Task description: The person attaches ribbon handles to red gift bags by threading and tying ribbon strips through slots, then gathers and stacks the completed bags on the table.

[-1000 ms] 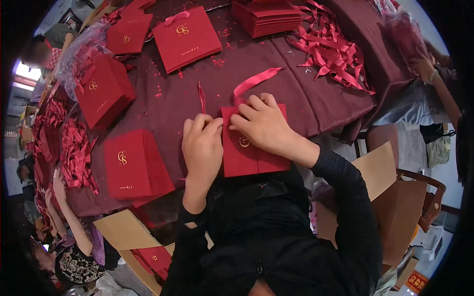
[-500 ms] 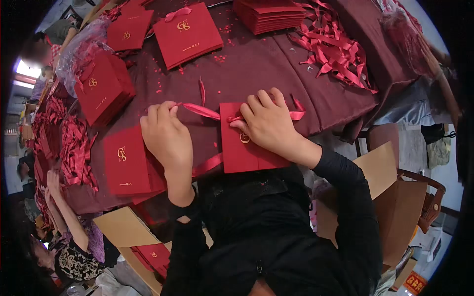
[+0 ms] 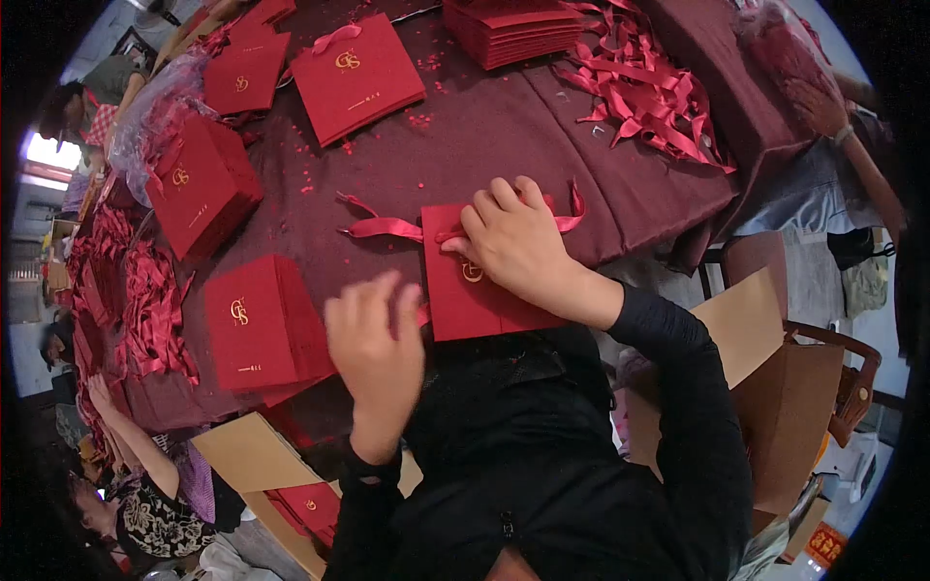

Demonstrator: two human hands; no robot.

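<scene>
A small red paper gift bag (image 3: 455, 305) with a gold monogram lies flat at the table's near edge. My right hand (image 3: 513, 242) presses on its upper part, fingers bent and thumb at the ribbon; the palm hides part of the monogram. A red satin ribbon (image 3: 387, 228) runs out from the bag's left side, its end loose on the cloth, and another stretch (image 3: 573, 215) comes out on the right. My left hand (image 3: 376, 334), blurred, hovers left of the bag with thumb and fingers apart. It partly covers a lower ribbon piece (image 3: 423, 313).
Stacks of red bags stand on the left (image 3: 257, 324), upper left (image 3: 205, 184) and back (image 3: 513, 34). Loose ribbons (image 3: 649, 92) are heaped at back right. Open cardboard boxes flank me, left (image 3: 247, 455) and right (image 3: 790, 416). Other people's hands (image 3: 819, 107) work at both sides.
My left hand has let go of the upper ribbon's left end and moved down and right, towards the bag's lower left side. The ribbon end now lies on the cloth. My right hand stays on the bag.
</scene>
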